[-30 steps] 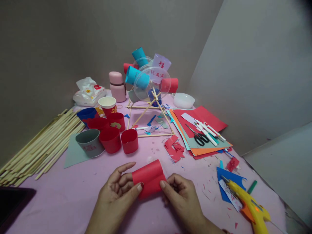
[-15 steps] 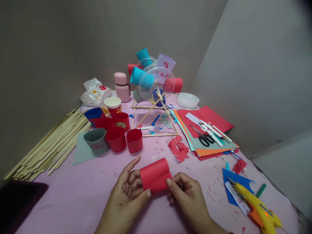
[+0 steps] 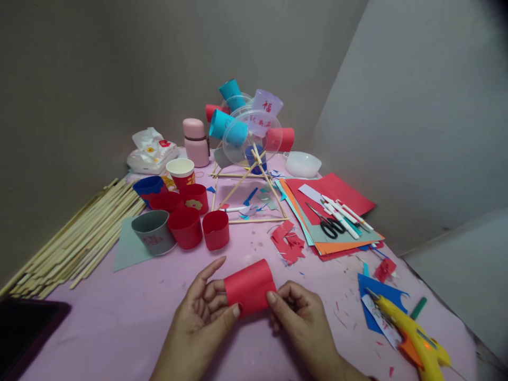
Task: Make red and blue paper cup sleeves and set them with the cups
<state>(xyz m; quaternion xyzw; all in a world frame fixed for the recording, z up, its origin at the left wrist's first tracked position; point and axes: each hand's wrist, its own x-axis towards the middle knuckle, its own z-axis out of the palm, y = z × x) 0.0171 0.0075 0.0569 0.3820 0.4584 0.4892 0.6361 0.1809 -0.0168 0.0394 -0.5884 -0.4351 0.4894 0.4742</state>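
Observation:
A curled red paper piece [image 3: 250,288] is held low over the pink-covered table. My left hand [image 3: 206,312] grips its left end, the thumb in front and some fingers inside or behind, with the index finger sticking up. My right hand [image 3: 296,317] pinches its right edge between thumb and fingers. Beyond the hands stand a small red cup [image 3: 216,230], a larger red cup [image 3: 186,228] and a grey cup [image 3: 154,233]. Red paper scraps [image 3: 288,242] lie past the right hand.
Wooden sticks [image 3: 79,233] and a dark device [image 3: 32,333] lie left. A stick-framed wheel with coloured cups [image 3: 234,129] stands at the back. At right are scissors [image 3: 330,227] on coloured sheets [image 3: 349,196] and a yellow glue gun [image 3: 416,338].
The red paper has turned or closed up, so its overlapping flap no longer shows as a separate fold. Both hands stay on it. The whole view has shifted slightly.

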